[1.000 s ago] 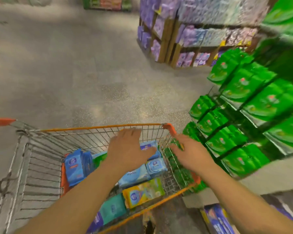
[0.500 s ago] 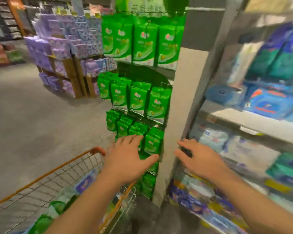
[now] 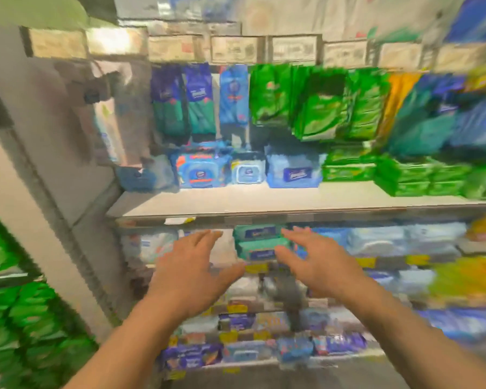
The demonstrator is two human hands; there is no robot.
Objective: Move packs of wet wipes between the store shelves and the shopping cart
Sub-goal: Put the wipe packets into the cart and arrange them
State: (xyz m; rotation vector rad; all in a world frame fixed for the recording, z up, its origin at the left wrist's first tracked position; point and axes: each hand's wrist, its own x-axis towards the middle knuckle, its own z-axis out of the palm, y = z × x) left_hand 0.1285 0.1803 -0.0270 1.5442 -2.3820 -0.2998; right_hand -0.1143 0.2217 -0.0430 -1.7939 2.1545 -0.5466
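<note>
Head view, blurred: left hand (image 3: pixel 190 272) and right hand (image 3: pixel 319 263) reach toward two stacked teal wipes packs (image 3: pixel 260 242) just under the grey shelf board (image 3: pixel 264 199), one hand each side, both grips wide, fingers spread, holding nothing, contact unclear. Blue packs (image 3: pixel 292 172) sit on that board.

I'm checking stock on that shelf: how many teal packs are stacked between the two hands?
2 teal packs: the upper teal pack lies on the lower teal pack, just under the shelf edge, between the left hand and right hand. More may sit hidden behind.
</note>
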